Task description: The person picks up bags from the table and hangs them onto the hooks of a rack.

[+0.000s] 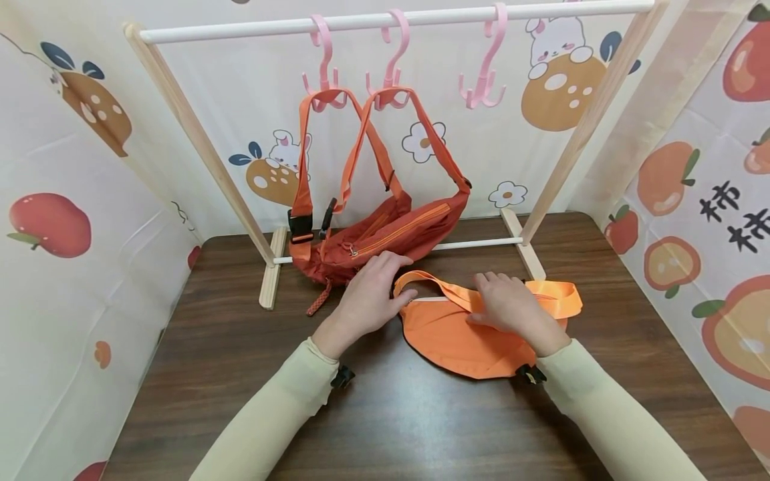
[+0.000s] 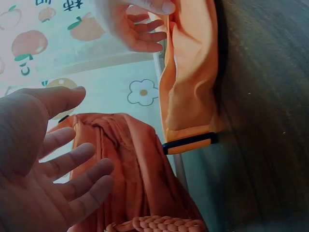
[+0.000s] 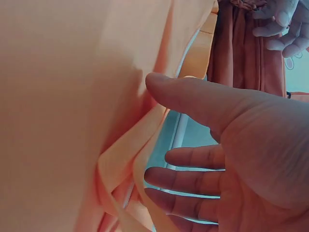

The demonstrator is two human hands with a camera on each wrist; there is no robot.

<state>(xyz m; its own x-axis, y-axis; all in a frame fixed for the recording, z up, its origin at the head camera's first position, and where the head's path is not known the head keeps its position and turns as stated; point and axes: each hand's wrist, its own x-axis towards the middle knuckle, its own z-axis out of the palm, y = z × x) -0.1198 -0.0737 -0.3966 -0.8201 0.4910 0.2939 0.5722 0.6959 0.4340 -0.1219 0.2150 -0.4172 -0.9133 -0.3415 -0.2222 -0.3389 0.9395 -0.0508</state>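
Observation:
A light orange waist bag [image 1: 463, 337] lies on the table, its strap [image 1: 550, 297] looped along the top edge. My right hand [image 1: 508, 304] is over its upper right part; in the right wrist view the thumb [image 3: 178, 92] is right at the fabric and the fingers are loosely spread. Between this bag and the hanging ones is my left hand [image 1: 373, 290], fingers relaxed and holding nothing in the left wrist view. Two darker red-orange waist bags [image 1: 397, 234] hang by their straps from pink hooks [image 1: 397, 60], one partly hiding the other.
A rack with a white rod [image 1: 259, 28] and wooden legs [image 1: 204, 143] stands at the back of the brown table [image 1: 240, 374]. Another pink hook [image 1: 484, 67] hangs bare at the right. Fruit-printed cloth [image 1: 680, 194] lines the sides. A braided zipper pull [image 1: 319, 298] dangles at the left.

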